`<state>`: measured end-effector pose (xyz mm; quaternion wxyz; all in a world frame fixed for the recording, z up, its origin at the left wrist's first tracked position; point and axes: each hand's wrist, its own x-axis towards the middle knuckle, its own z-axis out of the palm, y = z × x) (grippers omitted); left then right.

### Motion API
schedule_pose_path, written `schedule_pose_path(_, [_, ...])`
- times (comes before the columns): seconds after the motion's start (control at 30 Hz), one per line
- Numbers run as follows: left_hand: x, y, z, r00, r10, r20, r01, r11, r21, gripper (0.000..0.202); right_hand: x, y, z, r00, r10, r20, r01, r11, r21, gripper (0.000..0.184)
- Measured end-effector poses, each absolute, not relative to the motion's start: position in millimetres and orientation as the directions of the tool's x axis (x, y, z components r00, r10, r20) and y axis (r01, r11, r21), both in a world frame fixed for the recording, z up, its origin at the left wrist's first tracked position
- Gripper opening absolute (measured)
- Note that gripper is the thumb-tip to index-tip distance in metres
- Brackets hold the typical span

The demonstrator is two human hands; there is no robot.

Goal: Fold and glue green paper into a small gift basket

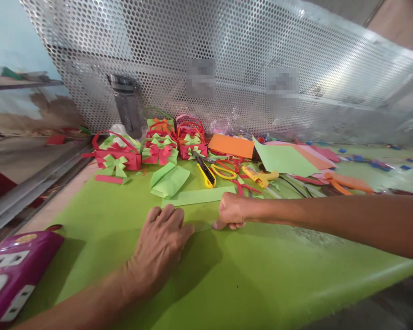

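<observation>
Between my two hands a narrow pale-green paper strip stretches low over the green tabletop, and its colour nearly blends with the surface. My left hand is closed with curled fingers at the strip's left end; its fingertips are hidden. At the other end my right hand is closed in a fist-like pinch, thumb downward. Just beyond the hands lies a wider green paper strip, partly behind my right hand. A folded green paper piece sits behind that strip's left end.
Small red and green paper baskets with bows stand at the back left. A yellow box cutter, yellow-handled scissors, a yellow glue gun and coloured sheets lie behind. A purple power strip occupies the near left.
</observation>
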<state>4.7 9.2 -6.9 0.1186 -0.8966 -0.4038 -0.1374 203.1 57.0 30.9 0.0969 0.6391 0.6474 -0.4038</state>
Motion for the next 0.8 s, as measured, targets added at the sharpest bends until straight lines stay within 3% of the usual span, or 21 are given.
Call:
schedule_pose_path(0.37, [6.3, 8.7, -5.2, 0.607, 0.709, 0.359, 0.781, -0.616, -0.104, 0.025, 253.6, 49.9, 28.1, -0.12, 0.806, -0.579, 0.871, -0.195, -0.451, 0.026])
schedule_pose_path(0.63, [8.2, 8.8, -2.8, 0.6, 0.729, 0.33, 0.791, -0.602, -0.108, 0.017, 221.5, 49.7, 52.9, -0.254, 0.875, -0.412, 0.843, -0.008, -0.537, 0.022])
schedule_pose_path(0.8, [8.7, 8.7, -1.2, 0.568, 0.763, 0.307, 0.814, -0.575, -0.079, 0.01, 168.5, 56.1, 41.8, -0.343, 0.741, -0.577, 0.873, 0.027, -0.486, 0.031])
